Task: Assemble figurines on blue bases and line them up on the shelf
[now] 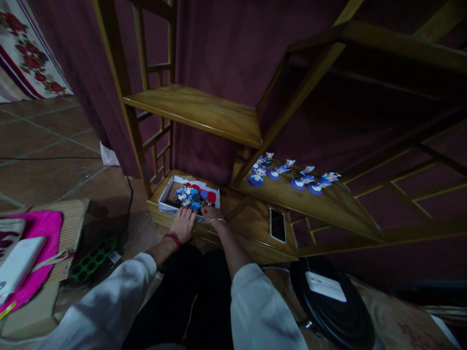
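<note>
From my seat far off, I judged the work to be partway along. A group of small blue-and-white figurines on round purple-blue bases [302,182] stood upright at three o'clock, on the yellow-brown wooden ledge [343,209]. A larger jumble of small figurines with blue, red and purple discs [189,194] lay in the shallow white cardboard box [168,207], a little below nine o'clock on the lower wooden shelf. So I counted the standing group as the finished share and the heap as what was left.

The left hand [184,224], with a red bead bracelet [171,237] at its wrist, lay at the box's near edge, fingers reaching over the rim. I could not tell whether it gripped anything. The right hand [212,214], wearing a pale metal bangle [217,220], was just beside it, fingers curled down at the near right part of the box; its fingertips were hidden, so I could not tell its grip either.

A dark-screened, pale-edged phone [278,225] lay at four o'clock, well apart from both hands.
</note>
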